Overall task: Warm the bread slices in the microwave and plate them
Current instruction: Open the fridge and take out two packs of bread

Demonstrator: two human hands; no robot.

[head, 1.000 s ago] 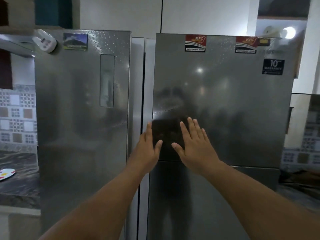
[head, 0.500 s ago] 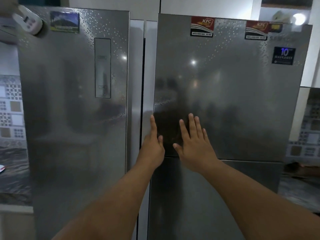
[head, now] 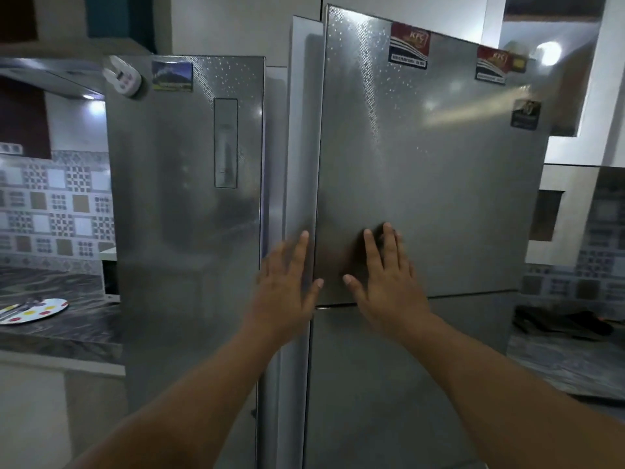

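Over on the far left, a spotted plate [head: 33,311] lay on the dark marbled counter [head: 67,336], with what looked like cutlery across it, too blurred to call. Next along stood the left fridge [head: 176,214], shut, a white magnet gadget [head: 122,76] and a landscape magnet [head: 171,76] stuck near its top.

Then the hands. The left hand [head: 287,282] was spread flat, fingers straight, lying along the hinge-side edge strip of the right fridge's upper door [head: 433,170], thumb out toward the door face. The right hand [head: 389,279] was just as flat, fingers splayed, palm against the steel just above the seam with the lower door [head: 406,384]. Neither held anything.

And the bread slices? Nowhere to be seen, nor a microwave. My guess was the bread sat behind that door. The door itself would handle as a heavy, rigid slab with slick steel skin: flat palms would only slide on it. The place to take hold, I judged, was the vertical edge beside the left hand, fingertips hooked behind it. Bread, once found, would be light, soft and easily squashed, best lifted gently by its sides or bag.

Far right, dark sandals [head: 561,324] rested on another counter.
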